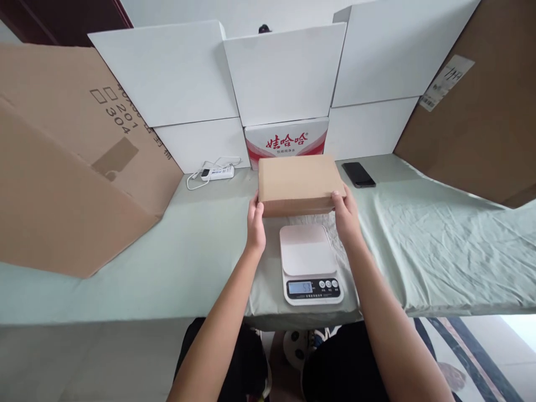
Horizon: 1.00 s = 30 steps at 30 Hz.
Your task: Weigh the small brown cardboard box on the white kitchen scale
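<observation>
Nearest the person, at 6 o'clock on the cloth-covered table (439,245), sits a white kitchen scale (310,263) with its display (300,287) turned toward them, so the reading faces the eyes (the digits are too small to make out surely). Its platform is bare.

Just beyond it, toward 12 o'clock, both hands grip a shut brown cardboard box (298,183): the left hand (255,220) presses the near left corner, the right hand (345,215) the near right corner, set well apart so the wide box stays level. Whether the box rests on the cloth or hangs just over it, I cannot tell.

Farther out, a dark phone (358,174) lies at 1 o'clock and a white power strip (216,172) at 11 o'clock, both clear of the hands. Behind stands a red-printed carton (287,142), with white boxes (285,72) walled up at 12 o'clock (apparently a backdrop) and brown cardboard sheets (71,167) leaning at 9 and 3.
</observation>
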Each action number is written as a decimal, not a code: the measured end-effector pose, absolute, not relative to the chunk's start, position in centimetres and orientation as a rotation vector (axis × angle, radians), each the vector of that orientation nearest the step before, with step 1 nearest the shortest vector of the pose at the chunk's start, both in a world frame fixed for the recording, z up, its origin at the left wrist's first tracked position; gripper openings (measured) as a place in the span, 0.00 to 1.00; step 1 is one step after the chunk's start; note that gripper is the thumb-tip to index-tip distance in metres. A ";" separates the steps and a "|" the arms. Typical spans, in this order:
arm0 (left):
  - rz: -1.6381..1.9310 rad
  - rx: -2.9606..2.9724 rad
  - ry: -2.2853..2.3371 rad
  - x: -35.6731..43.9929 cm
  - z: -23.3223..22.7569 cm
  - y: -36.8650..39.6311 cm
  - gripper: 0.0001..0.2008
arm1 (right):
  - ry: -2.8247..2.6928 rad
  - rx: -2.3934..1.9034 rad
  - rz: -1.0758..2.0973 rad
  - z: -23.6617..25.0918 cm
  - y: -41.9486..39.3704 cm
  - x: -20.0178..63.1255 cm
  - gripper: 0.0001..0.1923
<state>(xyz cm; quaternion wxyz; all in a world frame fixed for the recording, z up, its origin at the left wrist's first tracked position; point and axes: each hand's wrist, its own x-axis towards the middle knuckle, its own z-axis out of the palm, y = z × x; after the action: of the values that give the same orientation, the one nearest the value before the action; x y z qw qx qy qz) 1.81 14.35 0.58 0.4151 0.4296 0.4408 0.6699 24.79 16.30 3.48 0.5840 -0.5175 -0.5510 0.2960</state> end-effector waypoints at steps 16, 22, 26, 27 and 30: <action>1.505 0.957 1.205 1.5 -1.4 14.2 0.28 | -1.224 -1.348 0.869 1.2 17.2 25.9 0.38; 1.504 0.988 1.381 0.9 0.1 11.6 0.34 | -1.165 -1.466 0.819 2.1 14.6 27.6 0.33; 1.467 1.137 1.476 0.3 1.3 7.6 0.37 | -1.241 -1.711 0.859 3.6 11.5 29.2 0.20; 1.438 1.181 1.489 0.2 1.3 6.2 0.37 | -1.351 -1.758 0.921 4.1 10.8 29.5 0.20; 1.221 1.366 1.543 0.2 0.5 1.6 0.40 | -1.540 -1.815 1.081 5.2 9.1 30.0 0.20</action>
<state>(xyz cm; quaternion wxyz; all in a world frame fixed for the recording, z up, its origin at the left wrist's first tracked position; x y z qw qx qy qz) 0.20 1.56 0.53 0.3643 0.5311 0.6000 0.4747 30.03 9.10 5.25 0.2603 -0.6703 -0.5688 0.3993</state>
